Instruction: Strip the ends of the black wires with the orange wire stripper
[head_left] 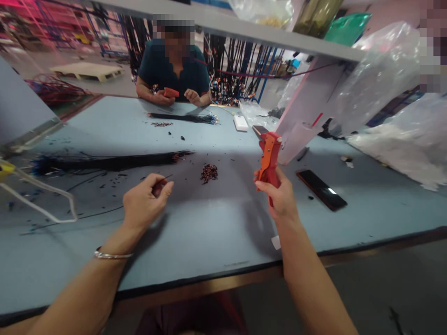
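Observation:
My right hand [279,190] is wrapped round the handle of a red and orange wire stripper [268,158], held upright above the table. My left hand [148,195] has its fingers curled and thumb pressed in; a thin dark wire [168,177] pokes out past the fingertips, and more of it seems to trail left. Behind the left hand lies a long bundle of black wires [122,162] with blue ends at the left. Between the hands sits a small pile of short dark and coppery scraps [209,173].
A black phone [321,190] lies right of my right hand. Across the table [216,218] a person [174,70] holds a red tool behind another wire bundle [185,117]. A cup [298,139], white box [240,123] and plastic bags [401,135] stand around; a shelf [244,28] crosses above.

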{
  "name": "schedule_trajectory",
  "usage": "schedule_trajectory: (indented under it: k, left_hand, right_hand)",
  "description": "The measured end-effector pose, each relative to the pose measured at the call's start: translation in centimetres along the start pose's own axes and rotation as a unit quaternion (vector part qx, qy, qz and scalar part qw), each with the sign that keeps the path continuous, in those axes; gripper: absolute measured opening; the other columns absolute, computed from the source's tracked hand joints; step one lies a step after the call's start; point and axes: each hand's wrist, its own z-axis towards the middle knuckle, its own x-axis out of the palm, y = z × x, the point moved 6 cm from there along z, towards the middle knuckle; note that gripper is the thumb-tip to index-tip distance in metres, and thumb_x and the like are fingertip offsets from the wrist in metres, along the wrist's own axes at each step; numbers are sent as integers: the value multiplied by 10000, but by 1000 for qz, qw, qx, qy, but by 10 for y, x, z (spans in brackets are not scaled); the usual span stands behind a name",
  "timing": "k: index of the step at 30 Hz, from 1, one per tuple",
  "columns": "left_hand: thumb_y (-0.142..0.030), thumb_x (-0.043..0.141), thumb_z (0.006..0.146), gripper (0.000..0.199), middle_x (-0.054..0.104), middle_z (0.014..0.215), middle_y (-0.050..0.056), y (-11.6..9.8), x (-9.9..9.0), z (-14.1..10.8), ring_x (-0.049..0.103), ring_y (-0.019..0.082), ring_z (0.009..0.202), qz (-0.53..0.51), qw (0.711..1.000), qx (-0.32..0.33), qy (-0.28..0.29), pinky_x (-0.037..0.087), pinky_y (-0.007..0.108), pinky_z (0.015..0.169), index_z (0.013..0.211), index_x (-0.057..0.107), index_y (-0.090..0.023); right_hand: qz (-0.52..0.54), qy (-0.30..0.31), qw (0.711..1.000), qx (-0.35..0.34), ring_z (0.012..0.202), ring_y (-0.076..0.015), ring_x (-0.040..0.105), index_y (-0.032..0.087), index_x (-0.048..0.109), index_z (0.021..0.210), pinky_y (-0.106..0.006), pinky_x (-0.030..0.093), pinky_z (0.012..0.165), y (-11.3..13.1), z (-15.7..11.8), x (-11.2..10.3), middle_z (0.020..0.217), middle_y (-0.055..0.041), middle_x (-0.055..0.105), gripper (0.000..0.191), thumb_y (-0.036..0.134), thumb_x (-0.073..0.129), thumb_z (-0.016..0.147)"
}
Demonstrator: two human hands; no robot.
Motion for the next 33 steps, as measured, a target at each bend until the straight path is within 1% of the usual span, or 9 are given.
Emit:
schedule_trajectory:
  k: [6, 11, 14, 20, 24, 27, 29, 31, 33]
  left_hand:
    - [-440, 425, 863, 323, 608, 625, -22, -24, 18, -14, 549, 135, 586, -6, 985, 116, 125, 342, 240, 578, 755, 631, -215]
    - [-356, 381, 901, 316, 710, 838, 24, -11, 11, -6, 629, 179, 801, 27, 996, 56, 64, 365, 251, 651, 891, 672, -233]
    - [-344, 392, 901, 321, 722, 886, 67, 9, 2, 6, 630, 227, 845, 91, 996, -16, 16, 345, 284, 632, 960, 684, -226]
    - [-356, 354, 927, 364, 715, 887, 71, 26, -15, 13, 631, 239, 851, 123, 989, -70, -37, 315, 296, 612, 1000, 681, -214]
    - [-336, 387, 911, 328, 708, 855, 60, 23, -9, 10, 620, 220, 823, 117, 992, -44, -23, 294, 288, 592, 974, 685, -216]
    - [-336, 405, 895, 306, 703, 827, 62, 21, -5, 11, 613, 217, 784, 110, 993, -37, -27, 278, 289, 572, 943, 686, -226]
    - [-333, 405, 891, 300, 701, 827, 65, 20, -2, 12, 613, 217, 775, 112, 993, -31, -19, 270, 289, 568, 917, 683, -225]
    - [-331, 394, 893, 305, 704, 835, 68, 19, 0, 13, 617, 218, 777, 120, 992, -27, -8, 264, 289, 566, 900, 679, -222]
    - [-337, 382, 899, 316, 708, 845, 72, 18, 0, 13, 621, 221, 787, 132, 991, -29, -4, 258, 290, 564, 903, 677, -222]
  right_hand:
    - [-52, 18, 998, 23, 770, -184, 584, 212, 642, 975, -334, 478, 711, -10, 5, 4, 873, -18, 637, 372, 264, 711, 613]
    - [-171, 137, 972, -82, 844, -197, 598, 215, 582, 1179, -362, 475, 809, 5, -1, 16, 988, -40, 639, 519, 208, 601, 660]
    - [-319, 275, 881, -216, 996, -232, 569, 214, 543, 1269, -365, 436, 880, 26, -25, 42, 1137, -81, 606, 603, 138, 550, 671]
    - [-509, 502, 592, -371, 866, -226, 491, 196, 563, 1258, -355, 351, 795, 26, -89, 96, 1010, -106, 587, 519, 127, 611, 745]
    - [-544, 524, 511, -411, 881, -232, 465, 192, 538, 1294, -356, 314, 806, 21, -65, 83, 1029, -114, 577, 539, 87, 593, 768]
    - [-623, 441, 504, -404, 873, -254, 460, 140, 574, 1257, -374, 297, 790, 30, -23, 59, 994, -152, 586, 487, 46, 544, 780]
    - [-644, 399, 523, -391, 887, -268, 460, 128, 565, 1275, -381, 293, 789, 42, -13, 53, 1026, -171, 582, 526, 48, 558, 755]
    - [-610, 413, 553, -389, 918, -263, 463, 162, 551, 1296, -372, 295, 802, 49, -27, 62, 1055, -154, 579, 519, 91, 568, 782]
    - [-563, 477, 552, -389, 896, -244, 464, 198, 541, 1305, -360, 298, 805, 46, -55, 78, 1032, -122, 578, 527, 131, 596, 786]
